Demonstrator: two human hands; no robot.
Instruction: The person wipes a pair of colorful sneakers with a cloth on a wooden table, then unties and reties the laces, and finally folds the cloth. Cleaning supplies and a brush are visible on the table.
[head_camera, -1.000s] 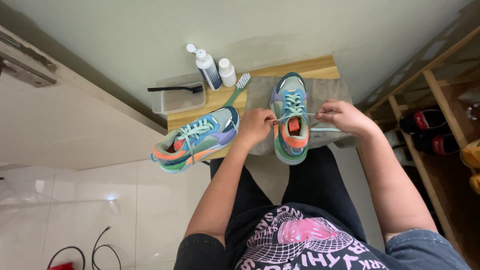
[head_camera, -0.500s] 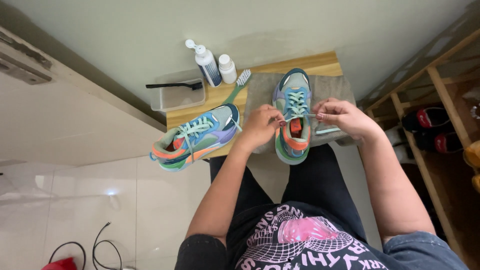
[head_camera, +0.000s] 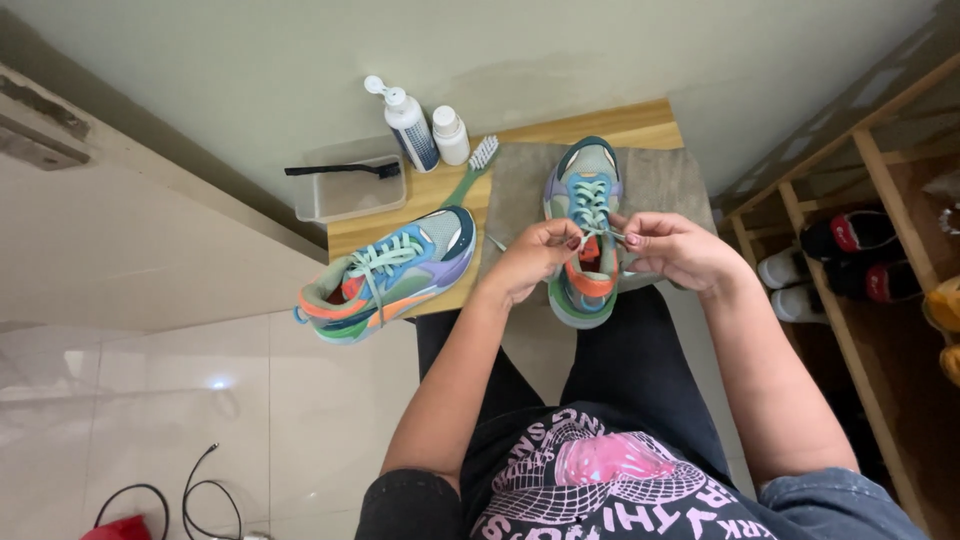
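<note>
Two bright sneakers rest on a small wooden table (head_camera: 640, 125) set against a pale green wall. The near sneaker (head_camera: 585, 225) stands on a grey cloth (head_camera: 660, 175) at the table's front edge. The left hand (head_camera: 535, 255) and right hand (head_camera: 675, 248) each pinch its pale laces (head_camera: 592, 205). The other sneaker (head_camera: 385, 275) overhangs the left front corner. Two white bottles (head_camera: 425, 125) stand at the back edge. Glossy floor tiles (head_camera: 150, 400) spread to the left.

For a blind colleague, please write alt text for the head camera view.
A seated person's left hand and right hand pinch the pale green laces of a multicoloured sneaker on a grey cloth. Its pair lies to the left on the wooden stool, near two bottles and brushes.
</note>
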